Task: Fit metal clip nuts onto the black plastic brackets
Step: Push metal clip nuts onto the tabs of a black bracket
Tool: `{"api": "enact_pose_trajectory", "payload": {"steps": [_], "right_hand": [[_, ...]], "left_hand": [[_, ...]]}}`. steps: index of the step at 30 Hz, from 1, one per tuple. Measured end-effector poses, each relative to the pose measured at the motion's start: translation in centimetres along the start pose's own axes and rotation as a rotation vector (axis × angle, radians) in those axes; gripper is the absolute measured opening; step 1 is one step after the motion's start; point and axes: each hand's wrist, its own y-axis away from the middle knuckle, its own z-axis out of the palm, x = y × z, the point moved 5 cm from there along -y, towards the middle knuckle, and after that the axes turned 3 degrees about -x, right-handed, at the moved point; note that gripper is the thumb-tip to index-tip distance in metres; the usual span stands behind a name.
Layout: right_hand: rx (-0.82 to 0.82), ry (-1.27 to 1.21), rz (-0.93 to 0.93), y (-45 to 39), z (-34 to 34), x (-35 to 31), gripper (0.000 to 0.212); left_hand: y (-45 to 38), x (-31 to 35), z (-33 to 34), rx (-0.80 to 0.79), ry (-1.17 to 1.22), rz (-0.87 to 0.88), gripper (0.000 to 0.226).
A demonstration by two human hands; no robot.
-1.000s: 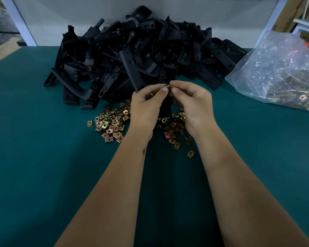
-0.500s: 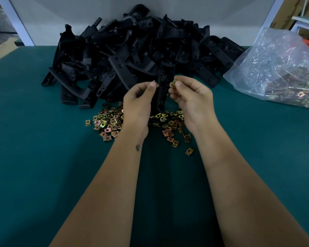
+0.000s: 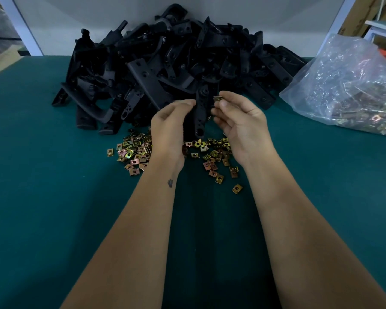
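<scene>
Teal counter (image 3: 54, 219) fills the near view, both forearms reaching out over it. Next come the loose clip nuts (image 3: 134, 152), brassy squares scattered on the cloth under and between the wrists, a few strays nearest us. Above them the left hand (image 3: 168, 126) curls round the bracket (image 3: 201, 108), a black plastic strip held roughly upright, round hole at its lower end. Just beside it, the right hand (image 3: 239, 121) pinches one clip nut (image 3: 218, 98) between thumb and forefinger, level with the bracket's upper part and not quite touching it.

To do this well, I'd say: keep the bracket steady, turn the nut so its open mouth faces the bracket's edge, line it up with a screw hole, then push straight on until it seats; a skewed start would likely jam or spring off.

Compared with half a second ago, the hands have drawn a little apart, the bracket shows more plainly between them, and the nut sits higher in the right fingertips. A second ago the fingertips were touching.

Farther back, the heap of brackets (image 3: 165, 63) rises against the wall, and to the right a clear plastic bag (image 3: 348, 81) holds more nuts.
</scene>
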Motion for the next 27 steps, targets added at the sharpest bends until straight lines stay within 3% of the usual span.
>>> {"api": "enact_pose_trajectory", "payload": {"steps": [6, 11, 27], "right_hand": [[-0.014, 0.027, 0.005, 0.05, 0.42, -0.17, 0.015], [-0.021, 0.105, -0.02, 0.16, 0.66, -0.1, 0.016], [-0.006, 0.083, 0.04, 0.14, 0.77, 0.36, 0.016]], "left_hand": [[-0.24, -0.16, 0.14, -0.056, 0.119, -0.003, 0.016], [-0.43, -0.35, 0.26, -0.119, 0.192, -0.027, 0.026], [-0.1, -0.36, 0.72, -0.254, -0.007, 0.005, 0.03]]}}
